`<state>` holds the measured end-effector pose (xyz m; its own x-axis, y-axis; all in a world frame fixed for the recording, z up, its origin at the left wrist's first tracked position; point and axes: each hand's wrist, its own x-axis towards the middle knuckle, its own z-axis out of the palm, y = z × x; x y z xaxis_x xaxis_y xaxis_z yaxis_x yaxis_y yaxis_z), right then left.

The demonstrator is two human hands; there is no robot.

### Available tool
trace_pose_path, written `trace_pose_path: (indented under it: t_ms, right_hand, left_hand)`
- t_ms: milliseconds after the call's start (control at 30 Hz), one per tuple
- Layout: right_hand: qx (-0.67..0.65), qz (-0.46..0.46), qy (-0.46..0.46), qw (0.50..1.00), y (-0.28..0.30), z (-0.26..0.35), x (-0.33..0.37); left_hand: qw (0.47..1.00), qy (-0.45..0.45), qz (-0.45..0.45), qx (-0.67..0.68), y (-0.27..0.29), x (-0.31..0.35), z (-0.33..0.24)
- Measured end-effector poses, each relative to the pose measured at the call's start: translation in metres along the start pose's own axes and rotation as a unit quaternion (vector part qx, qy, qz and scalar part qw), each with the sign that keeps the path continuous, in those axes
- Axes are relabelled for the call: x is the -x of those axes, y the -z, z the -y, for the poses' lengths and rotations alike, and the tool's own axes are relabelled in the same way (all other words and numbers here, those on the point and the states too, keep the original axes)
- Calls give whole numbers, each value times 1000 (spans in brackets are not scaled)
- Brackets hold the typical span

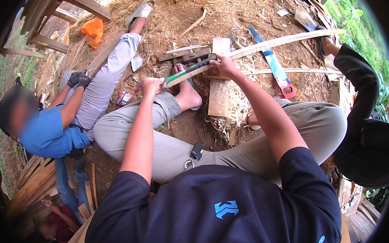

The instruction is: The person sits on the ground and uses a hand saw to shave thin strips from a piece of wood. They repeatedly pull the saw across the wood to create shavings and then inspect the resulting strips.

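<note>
A long pale wooden strip (269, 43) slants up and to the right across the space in front of my knees. Along its near end lies a slim green and black tool (188, 70) whose kind I cannot make out. My right hand (225, 67) is closed around the strip, with its fingers at the tool's black end. At the strip's near end my left hand (150, 86) is closed, a small metallic piece showing beside its fingers; what it grips is mostly hidden. A light wooden block (219, 98) covered with shavings lies below my right hand.
A handsaw (270, 64) with a red handle lies to the right, beneath the strip. Shavings and offcuts cover the ground. A gloved person in blue (50, 133) sits left; another in dark clothing (364, 82) is at right. An orange bag (93, 32) lies far left.
</note>
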<state>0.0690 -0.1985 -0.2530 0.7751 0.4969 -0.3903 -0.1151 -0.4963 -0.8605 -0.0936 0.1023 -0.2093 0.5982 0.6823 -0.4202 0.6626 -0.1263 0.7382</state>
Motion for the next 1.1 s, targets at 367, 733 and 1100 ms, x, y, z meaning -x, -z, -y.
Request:
trace_pose_path:
  t_ms: [367,733,1100]
  right_hand:
    - [-47,42,3,998,1,0,-2]
    - [9,8,31,999,3,-22,-16]
    - [52,25,31,998,8,-2,1]
  left_hand:
    - [998,13,63,-27,9,-4,5]
    - [916,-294,245,-117,-81,1,-59]
    - [892,-369,67,-250,-116,21,-36]
